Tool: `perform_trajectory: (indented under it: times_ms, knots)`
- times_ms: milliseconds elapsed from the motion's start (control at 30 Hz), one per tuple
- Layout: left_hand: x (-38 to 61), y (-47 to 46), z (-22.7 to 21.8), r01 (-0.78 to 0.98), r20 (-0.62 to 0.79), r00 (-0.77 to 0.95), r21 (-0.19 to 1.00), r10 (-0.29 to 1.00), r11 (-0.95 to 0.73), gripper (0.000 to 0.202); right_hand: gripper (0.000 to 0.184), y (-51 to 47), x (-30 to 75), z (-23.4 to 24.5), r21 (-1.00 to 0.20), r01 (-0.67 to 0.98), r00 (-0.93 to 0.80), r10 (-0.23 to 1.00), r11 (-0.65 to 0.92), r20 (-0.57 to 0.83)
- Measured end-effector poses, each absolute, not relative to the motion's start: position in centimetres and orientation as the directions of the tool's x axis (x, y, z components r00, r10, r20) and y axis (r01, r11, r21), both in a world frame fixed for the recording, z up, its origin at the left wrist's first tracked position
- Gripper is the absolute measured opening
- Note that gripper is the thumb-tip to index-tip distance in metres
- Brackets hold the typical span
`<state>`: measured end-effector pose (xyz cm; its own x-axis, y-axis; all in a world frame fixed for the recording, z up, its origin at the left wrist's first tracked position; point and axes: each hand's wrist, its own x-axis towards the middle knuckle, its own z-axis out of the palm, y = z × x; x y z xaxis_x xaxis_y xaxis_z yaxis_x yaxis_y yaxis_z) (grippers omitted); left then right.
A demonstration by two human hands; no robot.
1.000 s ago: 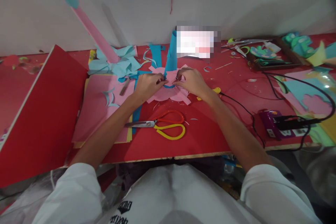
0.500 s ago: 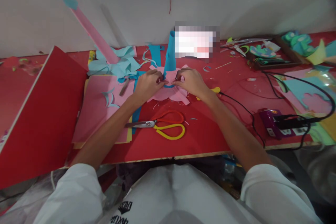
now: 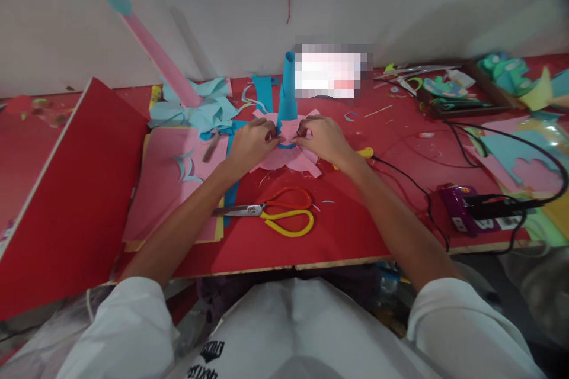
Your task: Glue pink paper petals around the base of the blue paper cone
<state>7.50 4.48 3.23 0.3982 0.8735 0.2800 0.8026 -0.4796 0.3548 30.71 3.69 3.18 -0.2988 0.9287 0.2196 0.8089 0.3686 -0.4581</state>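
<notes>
A rolled blue paper tube [image 3: 288, 92] stands upright on a pink paper base [image 3: 284, 160] with rounded edges and strips sticking out. At the foot of the tube is a small pink paper piece [image 3: 290, 128]. My left hand [image 3: 255, 141] pinches the left side of that piece between thumb and fingers. From the other side my right hand [image 3: 323, 139] pinches its right side, and the two thumbs nearly meet. Fingertips partly hide the paper edges. Closer to me lie scissors [image 3: 267, 212] with one red and one yellow handle.
Left of my hands are stacked pink sheets [image 3: 164, 183], a pink paper tube [image 3: 160, 62] and crumpled light-blue paper [image 3: 195, 106]. A red board [image 3: 75, 201] leans at far left. On the right are a yellow glue gun [image 3: 365, 153], a purple box [image 3: 462, 207], cables and a brown tray [image 3: 471, 108].
The top of the blue tube has shifted slightly to the left. Both hands keep the same pinch on the pink piece; little else differs.
</notes>
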Motion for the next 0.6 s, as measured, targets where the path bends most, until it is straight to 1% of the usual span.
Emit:
perform_trajectory:
  times_ms: [133, 333, 467, 600]
  knots:
    - [7.5, 4.5, 3.4, 0.8, 0.261, 0.396, 0.373, 0.881, -0.47, 0.021, 0.032, 3.6, 30.6, 3.2, -0.451, 0.812, -0.292, 0.927, 0.37, 0.234]
    - [7.4, 4.6, 3.1, 0.788, 0.285, 0.396, 0.382, 0.873, -0.483, 0.021, 0.034, 3.4, 31.0, 3.8, -0.468, 0.804, -0.285, 0.929, 0.366, 0.237]
    - [7.4, 4.6, 3.1, 0.782, 0.281, 0.401, 0.39, 0.872, -0.485, 0.019, 0.029, 3.0, 33.9, 5.0, -0.482, 0.804, -0.245, 0.932, 0.349, 0.266]
    - [7.3, 4.6, 3.2, 0.785, 0.264, 0.405, 0.391, 0.875, -0.481, 0.018, 0.023, 1.5, 38.9, 5.5, -0.445, 0.821, -0.262, 0.929, 0.357, 0.262]
